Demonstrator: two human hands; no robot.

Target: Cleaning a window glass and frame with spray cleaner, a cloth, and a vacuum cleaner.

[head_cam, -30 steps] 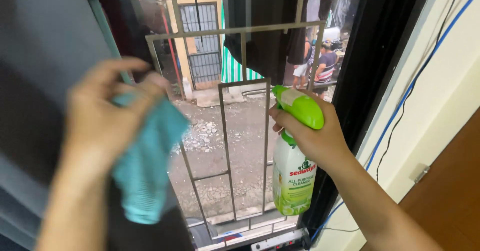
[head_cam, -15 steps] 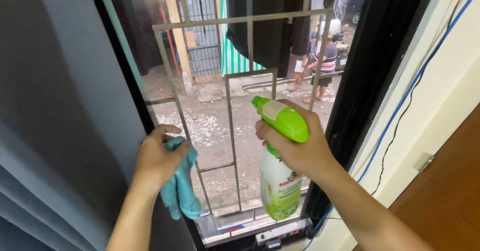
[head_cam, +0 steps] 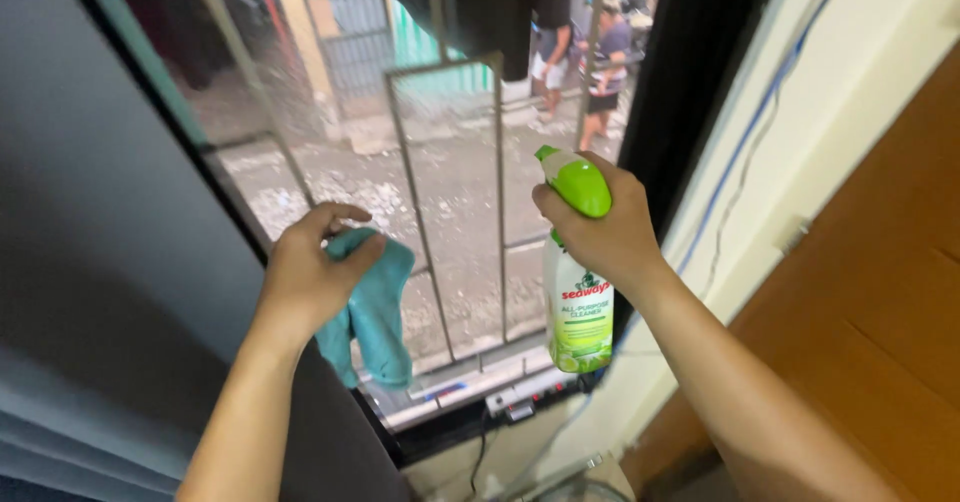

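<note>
Cloth against the window glass, spray bottle raised beside it.

Teal cloth is bunched in your left hand, grip clenched on it, pressed to the window pane near the lower left corner, just inside the black frame. Your right hand has its grip wrapped round the neck of the green-and-white spray bottle, nozzle pointing at the glass above and right of the cloth. My read: flatten the cloth so more of it contacts the pane, and keep the nozzle off the power strip sitting on the sill below both grips. Metal grille lies outside the glass, beyond the cloth.
</note>
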